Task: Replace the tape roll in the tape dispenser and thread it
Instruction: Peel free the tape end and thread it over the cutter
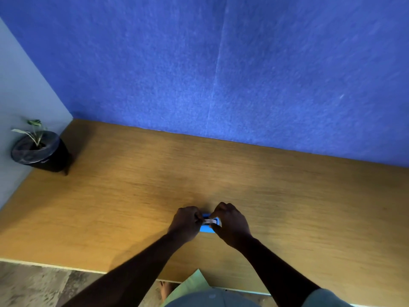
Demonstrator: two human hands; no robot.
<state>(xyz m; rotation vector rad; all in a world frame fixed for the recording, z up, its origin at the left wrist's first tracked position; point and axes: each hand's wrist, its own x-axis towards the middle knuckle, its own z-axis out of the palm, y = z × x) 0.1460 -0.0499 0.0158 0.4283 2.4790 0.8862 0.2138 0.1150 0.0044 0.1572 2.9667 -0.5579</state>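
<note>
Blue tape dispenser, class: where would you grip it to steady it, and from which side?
Hedged: grip the blue tape dispenser by its long side walls, coming from the near edge, since both hands and the pale tape strip crowd its top.

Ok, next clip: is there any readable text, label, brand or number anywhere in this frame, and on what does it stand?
None can be read.
Black plant pot: a faint pale mark on its side, too small and blurred to read.
Blue tape dispenser: no lettering visible; both hands cover most of it.
White tape strip between the left hand and right hand: blank as far as shown.
Blue wall panel and wooden table: no print.
</note>
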